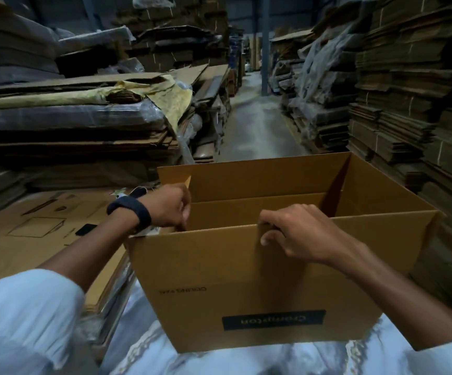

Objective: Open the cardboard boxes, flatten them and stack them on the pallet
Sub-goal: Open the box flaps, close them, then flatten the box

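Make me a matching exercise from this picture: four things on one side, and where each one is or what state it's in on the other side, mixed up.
Things
1. right hand
2. wristband
3. yellow sheet
4. box

Places or states
A. draped over a stack at the back left
B. open at the top
C. worn just behind the left hand
D. gripping the box's near top edge

Pairs: 1-D, 2-C, 3-A, 4-B
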{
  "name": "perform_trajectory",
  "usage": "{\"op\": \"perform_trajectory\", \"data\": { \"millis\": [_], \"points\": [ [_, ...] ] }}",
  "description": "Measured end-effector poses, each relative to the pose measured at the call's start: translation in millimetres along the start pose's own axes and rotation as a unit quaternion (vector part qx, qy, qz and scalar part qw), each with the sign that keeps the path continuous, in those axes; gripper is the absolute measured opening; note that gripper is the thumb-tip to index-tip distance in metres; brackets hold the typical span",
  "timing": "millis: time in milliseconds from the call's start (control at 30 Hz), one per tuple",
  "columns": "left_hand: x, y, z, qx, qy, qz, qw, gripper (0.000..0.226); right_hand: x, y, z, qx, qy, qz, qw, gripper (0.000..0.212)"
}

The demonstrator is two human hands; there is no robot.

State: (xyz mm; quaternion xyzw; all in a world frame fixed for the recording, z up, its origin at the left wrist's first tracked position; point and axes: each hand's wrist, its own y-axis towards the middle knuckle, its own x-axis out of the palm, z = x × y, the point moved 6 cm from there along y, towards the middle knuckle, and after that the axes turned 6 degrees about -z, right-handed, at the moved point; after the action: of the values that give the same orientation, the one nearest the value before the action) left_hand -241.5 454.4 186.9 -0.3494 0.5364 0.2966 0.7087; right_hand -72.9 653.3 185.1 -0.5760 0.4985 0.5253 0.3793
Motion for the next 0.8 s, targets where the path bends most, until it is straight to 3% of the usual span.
{"op": "perform_trajectory", "data": {
  "millis": [133,200,267,300,367,500,800],
  "points": [
    [-23,-36,-52,-0.055,-0.185,0.127,0.973,0.061,0,0,1,-0.004,-0.017,0.018,1.000,0.022],
    [-18,-51,-77,-0.107,-0.346,0.140,0.922,0.071,0,3,-4,-0.021,-0.027,0.035,0.999,0.023],
    [-4,-60,-93,-0.157,-0.454,0.117,0.869,0.061,2,8,-11,-0.033,-0.043,0.038,0.998,0.023],
    [2,-63,-95,-0.172,-0.468,0.097,0.861,0.050,4,11,-14,-0.037,-0.052,0.037,0.997,0.024],
    [8,-66,-91,-0.181,-0.440,0.070,0.877,0.036,8,15,-16,-0.037,-0.066,0.031,0.997,0.022],
    [9,-69,-78,-0.164,-0.351,0.083,0.918,0.039,8,17,-16,-0.037,-0.070,0.027,0.996,0.021],
    [12,-102,-60,-0.095,-0.360,-0.010,0.928,0.031,5,44,-16,-0.081,-0.091,0.136,0.983,0.019]
  ]
}}
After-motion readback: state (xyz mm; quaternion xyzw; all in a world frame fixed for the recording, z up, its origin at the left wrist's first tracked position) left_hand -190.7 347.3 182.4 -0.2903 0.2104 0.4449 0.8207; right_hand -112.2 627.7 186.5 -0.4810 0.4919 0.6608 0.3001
